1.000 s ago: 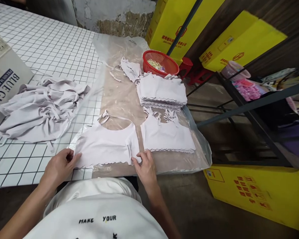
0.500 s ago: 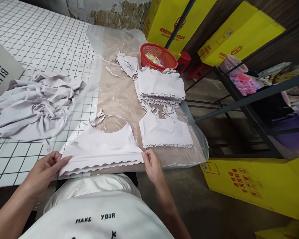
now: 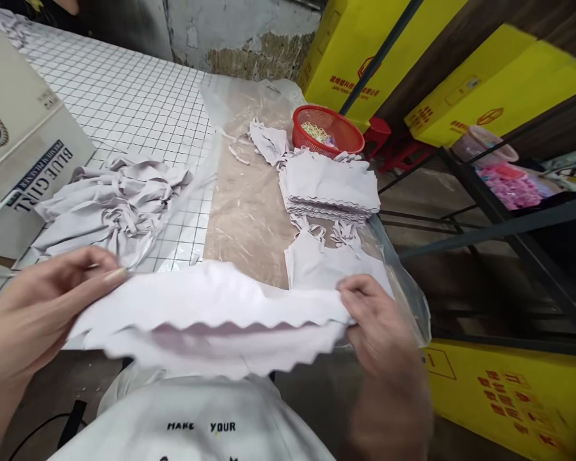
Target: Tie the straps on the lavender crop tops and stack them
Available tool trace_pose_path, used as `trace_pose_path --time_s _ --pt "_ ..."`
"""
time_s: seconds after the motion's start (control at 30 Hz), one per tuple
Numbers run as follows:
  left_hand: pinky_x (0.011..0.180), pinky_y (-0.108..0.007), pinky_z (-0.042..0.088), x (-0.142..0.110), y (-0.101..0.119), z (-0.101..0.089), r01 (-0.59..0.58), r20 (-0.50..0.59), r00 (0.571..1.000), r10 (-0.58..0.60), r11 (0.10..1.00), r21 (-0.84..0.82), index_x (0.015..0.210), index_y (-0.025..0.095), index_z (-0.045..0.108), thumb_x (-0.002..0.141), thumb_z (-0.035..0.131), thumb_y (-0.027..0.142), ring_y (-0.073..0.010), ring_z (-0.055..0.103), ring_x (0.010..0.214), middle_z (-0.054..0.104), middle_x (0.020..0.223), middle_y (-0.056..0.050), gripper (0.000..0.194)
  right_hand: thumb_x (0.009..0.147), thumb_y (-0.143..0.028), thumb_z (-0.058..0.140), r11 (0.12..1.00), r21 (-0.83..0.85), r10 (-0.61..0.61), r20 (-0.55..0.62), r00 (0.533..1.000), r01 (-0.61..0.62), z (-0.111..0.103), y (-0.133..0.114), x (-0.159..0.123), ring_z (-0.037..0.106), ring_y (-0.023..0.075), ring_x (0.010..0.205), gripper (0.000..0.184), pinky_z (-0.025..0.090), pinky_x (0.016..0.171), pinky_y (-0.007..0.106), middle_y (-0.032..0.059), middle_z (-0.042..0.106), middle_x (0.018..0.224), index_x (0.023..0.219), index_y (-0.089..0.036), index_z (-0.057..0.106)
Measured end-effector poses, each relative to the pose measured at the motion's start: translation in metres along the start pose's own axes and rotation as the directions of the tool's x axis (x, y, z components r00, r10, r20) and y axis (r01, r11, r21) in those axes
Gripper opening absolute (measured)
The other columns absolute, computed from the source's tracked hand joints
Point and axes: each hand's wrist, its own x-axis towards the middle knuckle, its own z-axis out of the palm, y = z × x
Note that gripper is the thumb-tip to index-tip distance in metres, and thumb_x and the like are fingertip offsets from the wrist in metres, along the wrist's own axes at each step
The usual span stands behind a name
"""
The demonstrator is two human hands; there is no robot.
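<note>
Between my hands a pale bra top (image 3: pixel 211 301) is stretched above the table's front edge. Its scalloped hem faces me and gapes a little, showing the inside. My left hand (image 3: pixel 62 294) pinches one side of it, thumb against fingers. At the other side my right hand (image 3: pixel 372 314), partly blurred, grips the fabric. Just beyond my right hand lies a small stack of bra tops (image 3: pixel 333 259), straps at the far end. Behind that stands a taller stack of folded bra tops (image 3: pixel 331 182). A loose heap of the same garments (image 3: pixel 115 205) lies beyond my left hand.
A red basket (image 3: pixel 329 131) with small items stands at the back of the plastic sheet (image 3: pixel 244 205). On the left is a cardboard box (image 3: pixel 29 141) on the gridded table (image 3: pixel 139 96). A metal rack (image 3: pixel 518 237) and yellow boxes (image 3: pixel 513 397) are on the right.
Both hands have lifted the bra top off the table toward me, and its hem has come apart into two layers. The view has shifted left, showing more of the cardboard box.
</note>
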Motion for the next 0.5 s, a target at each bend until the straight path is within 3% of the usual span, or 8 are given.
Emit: trace_pose_path --time_s 0.07,0.13,0.2,0.27,0.33,0.37,0.43,0.5 --pt "0.031 -0.014 0.033 0.027 0.013 0.017 0.024 0.086 0.996 -0.023 1.000 -0.006 0.067 0.020 0.057 0.055 0.087 0.042 -0.0049 0.043 0.040 0.051 0.053 0.006 0.039 0.073 -0.046 0.073 0.999 -0.040 0.036 0.092 0.995 -0.033 0.008 0.002 0.035 0.050 0.0110 0.053 0.033 0.041 0.044 0.022 -0.0038 0.053 0.065 0.080 -0.022 0.053" --pt "0.031 -0.013 0.034 0.058 0.033 0.031 0.034 0.075 0.997 -0.035 0.999 0.019 0.068 0.016 0.059 0.064 0.082 0.036 -0.0039 0.044 0.039 0.053 0.055 0.004 0.031 0.069 -0.047 0.076 0.998 -0.056 0.001 0.082 0.997 0.004 0.016 -0.002 0.074 0.052 0.0108 0.054 0.037 0.045 0.045 0.023 -0.0044 0.054 0.066 0.078 -0.021 0.051" --pt "0.037 -0.012 0.039 0.080 0.059 0.040 -0.111 -0.005 0.994 0.111 0.994 0.004 0.077 0.011 0.062 0.076 0.075 0.027 -0.0028 0.050 0.042 0.058 0.062 0.002 0.021 0.071 -0.046 0.075 0.986 -0.068 -0.154 -0.030 0.988 0.152 0.019 -0.017 0.107 0.052 0.0104 0.054 0.036 0.047 0.046 0.023 -0.0052 0.054 0.068 0.081 -0.022 0.050" --pt "0.048 -0.009 0.040 0.089 0.086 0.044 -0.339 -0.128 0.934 0.335 0.941 -0.015 0.085 0.004 0.062 0.082 0.068 0.020 0.0005 0.053 0.046 0.056 0.066 0.004 0.017 0.077 -0.043 0.071 0.934 -0.112 -0.353 -0.149 0.924 0.339 0.017 -0.040 0.125 0.051 0.0092 0.052 0.029 0.046 0.047 0.023 -0.0057 0.054 0.069 0.085 -0.023 0.051" --pt "0.060 -0.013 0.037 0.086 0.107 0.047 -0.472 -0.214 0.857 0.469 0.880 0.041 0.095 -0.002 0.061 0.088 0.060 0.019 0.0013 0.058 0.054 0.050 0.069 0.007 0.023 0.083 -0.039 0.066 0.867 -0.180 -0.496 -0.220 0.840 0.465 0.011 -0.060 0.129 0.048 0.0066 0.050 0.022 0.046 0.048 0.023 -0.0052 0.054 0.073 0.089 -0.023 0.052" --pt "0.064 -0.016 0.036 0.083 0.112 0.047 -0.486 -0.225 0.843 0.489 0.871 0.072 0.099 -0.005 0.060 0.090 0.057 0.020 0.0002 0.060 0.058 0.047 0.070 0.007 0.027 0.086 -0.038 0.063 0.844 -0.213 -0.533 -0.238 0.812 0.492 0.009 -0.065 0.127 0.047 0.0053 0.048 0.019 0.045 0.049 0.023 -0.0046 0.054 0.075 0.090 -0.023 0.053" --pt "0.065 -0.018 0.036 0.077 0.109 0.047 -0.466 -0.203 0.860 0.469 0.883 0.065 0.101 -0.005 0.059 0.088 0.057 0.023 -0.0012 0.061 0.061 0.047 0.071 0.008 0.030 0.088 -0.039 0.061 0.832 -0.265 -0.546 -0.246 0.801 0.487 0.005 -0.061 0.118 0.045 0.0039 0.046 0.019 0.043 0.047 0.022 -0.0038 0.054 0.076 0.091 -0.022 0.053" --pt "0.060 -0.015 0.038 0.075 0.087 0.046 -0.400 -0.161 0.906 0.392 0.916 -0.017 0.092 0.001 0.060 0.081 0.065 0.025 0.0000 0.057 0.056 0.052 0.070 0.007 0.027 0.088 -0.043 0.061 0.854 -0.292 -0.497 -0.220 0.839 0.430 0.006 -0.038 0.104 0.045 0.0046 0.044 0.022 0.040 0.042 0.021 -0.0033 0.055 0.075 0.090 -0.022 0.054"
